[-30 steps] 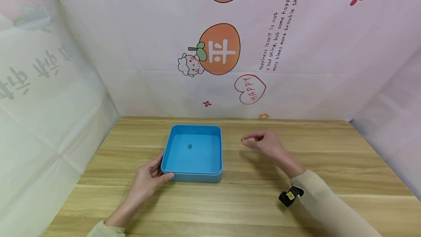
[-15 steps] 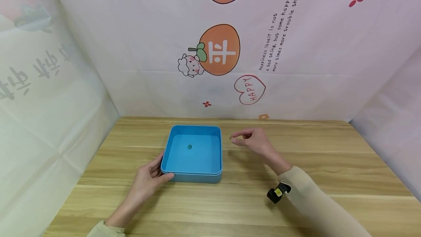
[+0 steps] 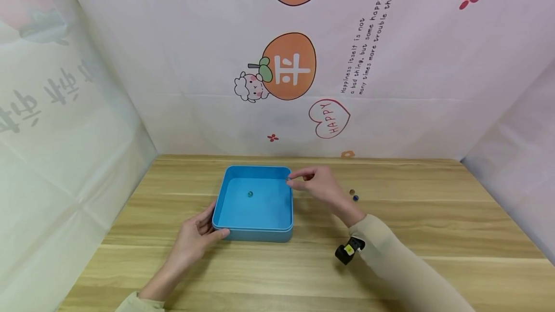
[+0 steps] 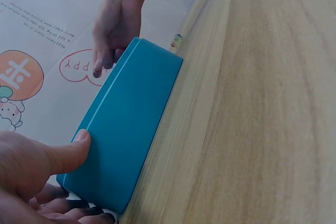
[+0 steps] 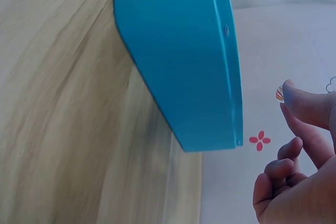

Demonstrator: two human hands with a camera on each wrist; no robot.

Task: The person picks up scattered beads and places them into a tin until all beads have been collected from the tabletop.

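Note:
A square blue box point(image 3: 260, 235), open at the top, stands on the wooden table. My left hand point(image 3: 193, 240) grips its near left corner, the thumb on the front wall and the fingers along the left side. One greenish marble point(image 3: 250, 194) lies on the box floor. My right hand point(image 3: 318, 184) is at the box's far right rim, pinching a clear marble with orange stripes point(image 5: 280, 94) between thumb and forefinger. In the right wrist view, that marble is held above the rim's height. The other right fingers are curled.
Two more marbles, one brownish point(image 3: 352, 191) and one dark blue point(image 3: 355, 198), lie close together on the table point(image 3: 416, 206), right of my right forearm. A printed white cloth point(image 3: 208, 124) stands behind the table and along both sides.
My right hand has moved left with its marble, from the table right of the box to the box's rim. The two marbles on the table came into sight. The left hand stays put.

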